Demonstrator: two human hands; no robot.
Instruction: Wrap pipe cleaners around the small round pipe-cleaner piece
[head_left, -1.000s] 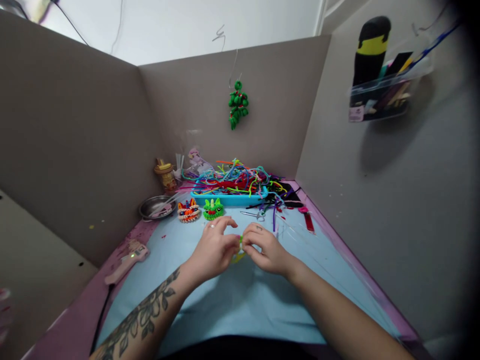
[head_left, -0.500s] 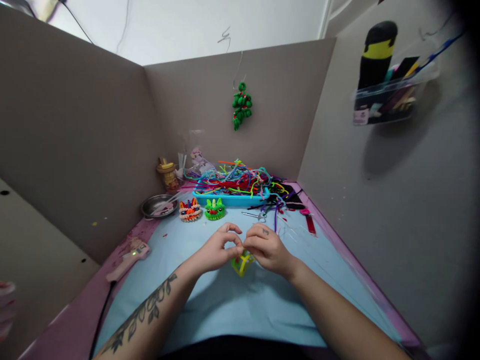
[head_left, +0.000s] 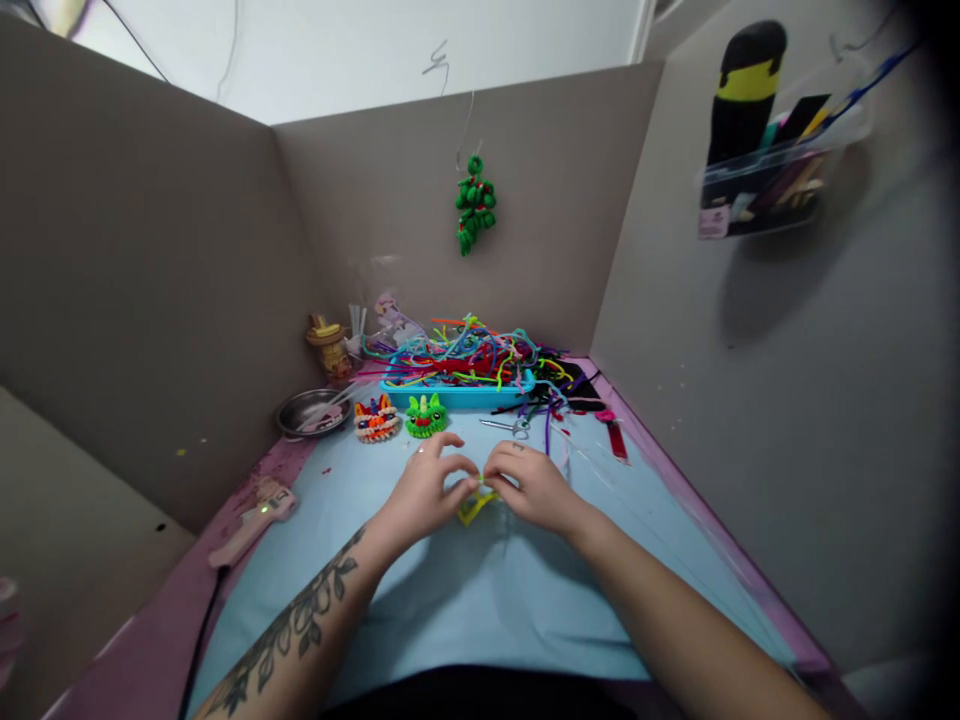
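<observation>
Grey partitions (head_left: 367, 190) surround the blue-covered worktop (head_left: 487, 620). Above its middle, left hand (head_left: 431, 488) and right hand (head_left: 538, 488) have fingers pinched on a bent yellow piece (head_left: 472, 512); shaping seems in hand, the next move calling for a steady pinch.

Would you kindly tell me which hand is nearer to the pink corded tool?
The left hand is nearer: the pink corded tool lies out to its left. The right hand is farther, beyond the left hand as seen from the tool.
</observation>
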